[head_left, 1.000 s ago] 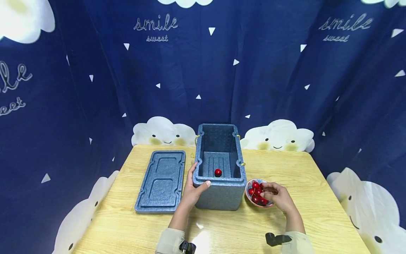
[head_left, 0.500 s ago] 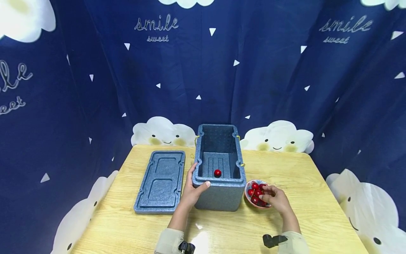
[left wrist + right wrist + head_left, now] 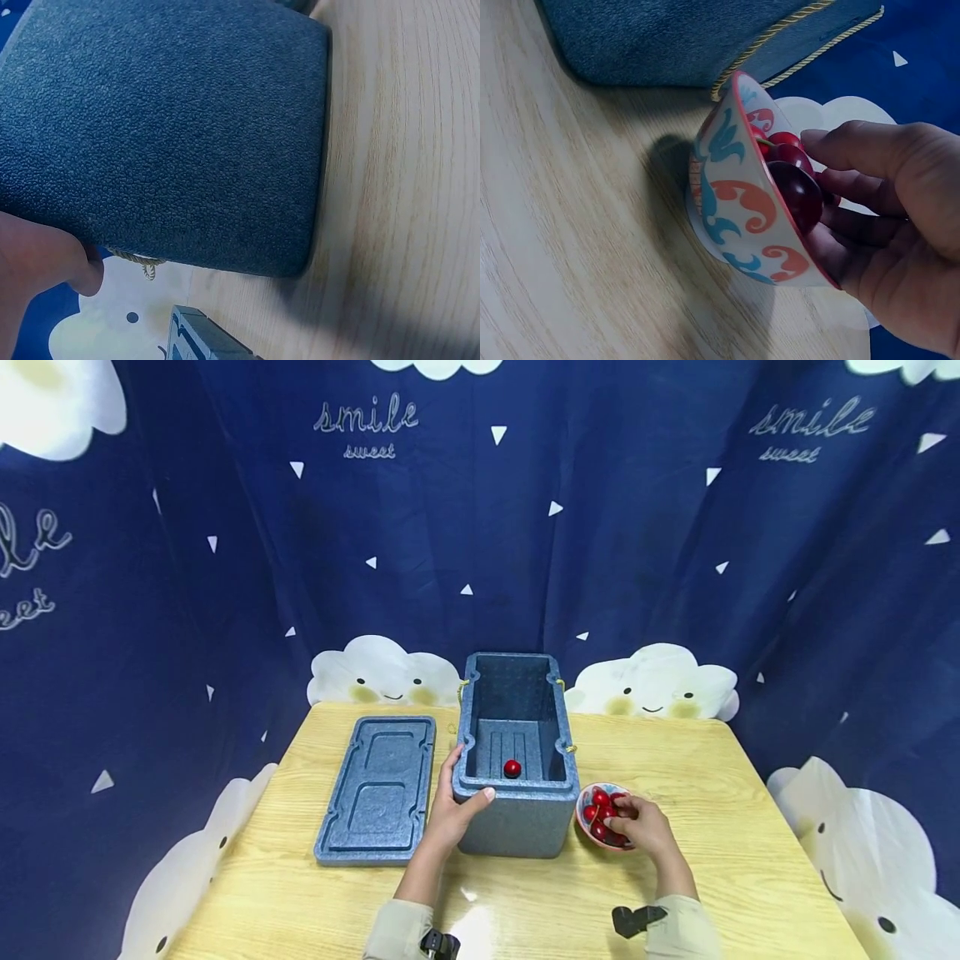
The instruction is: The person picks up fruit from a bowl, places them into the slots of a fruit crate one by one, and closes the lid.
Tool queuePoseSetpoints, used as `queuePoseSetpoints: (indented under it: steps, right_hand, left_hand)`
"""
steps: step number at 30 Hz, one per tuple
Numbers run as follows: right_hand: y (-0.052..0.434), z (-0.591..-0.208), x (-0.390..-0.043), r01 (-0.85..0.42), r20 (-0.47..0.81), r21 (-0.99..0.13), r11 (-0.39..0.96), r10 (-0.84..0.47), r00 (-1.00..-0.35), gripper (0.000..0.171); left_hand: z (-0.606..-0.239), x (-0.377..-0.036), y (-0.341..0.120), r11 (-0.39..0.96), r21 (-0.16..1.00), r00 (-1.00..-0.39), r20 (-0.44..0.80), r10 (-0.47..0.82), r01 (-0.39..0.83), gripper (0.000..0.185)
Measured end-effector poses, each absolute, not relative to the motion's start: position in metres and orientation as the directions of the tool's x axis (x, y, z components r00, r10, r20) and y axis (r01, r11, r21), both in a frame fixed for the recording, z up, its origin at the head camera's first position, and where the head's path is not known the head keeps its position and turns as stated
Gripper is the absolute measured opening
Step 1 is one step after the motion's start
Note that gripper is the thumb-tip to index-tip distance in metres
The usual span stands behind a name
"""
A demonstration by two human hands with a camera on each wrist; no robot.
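My left hand [image 3: 452, 814] grips the near left corner of a blue-grey foam box [image 3: 513, 827], its thumb on the front wall and its fingers along the left side. One red cherry [image 3: 512, 768] lies on the floor of the box. Right of the box stands a small patterned bowl [image 3: 735, 202] holding several dark red cherries [image 3: 796, 193], one with a green stem. My right hand [image 3: 647, 828] reaches over the bowl's right rim, thumb and fingers bent down among the cherries. I cannot tell whether they pinch one.
The box's matching lid [image 3: 377, 793] lies flat to the left on the wooden table [image 3: 300, 902]. Yellow cords [image 3: 780, 34] run along the sides of the box. Behind the table hangs a dark blue curtain [image 3: 420, 527] printed with clouds.
My right hand has shifted left and slightly deeper over the bowl. The left hand keeps its grip on the box corner, and the cherry in the box stays in place.
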State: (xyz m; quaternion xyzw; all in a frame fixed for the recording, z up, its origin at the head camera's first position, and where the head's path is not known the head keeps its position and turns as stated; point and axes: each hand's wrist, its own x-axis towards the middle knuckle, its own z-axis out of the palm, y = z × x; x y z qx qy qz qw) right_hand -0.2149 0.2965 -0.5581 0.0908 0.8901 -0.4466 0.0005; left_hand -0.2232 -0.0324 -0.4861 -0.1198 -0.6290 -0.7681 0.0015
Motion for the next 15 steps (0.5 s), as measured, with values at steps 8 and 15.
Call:
queuePoseSetpoints:
  steps: [8, 15]
  right_hand:
    - [0.2924, -0.5646, -0.2231, 0.156, -0.05, -0.767, 0.623, 0.184, -0.982, 0.042]
    - [0.2876, -0.5646, -0.2221, 0.171, -0.052, -0.759, 0.628, 0.204, -0.978, 0.035]
  left_hand:
    - [-0.4873, -0.225, -0.032, -0.215, 0.961, -0.968, 0.205, 0.141, 0.172, 0.081]
    - [-0.4879, -0.2241, -0.0322, -0.221, 0.959, -0.966, 0.213, 0.145, 0.179, 0.081]
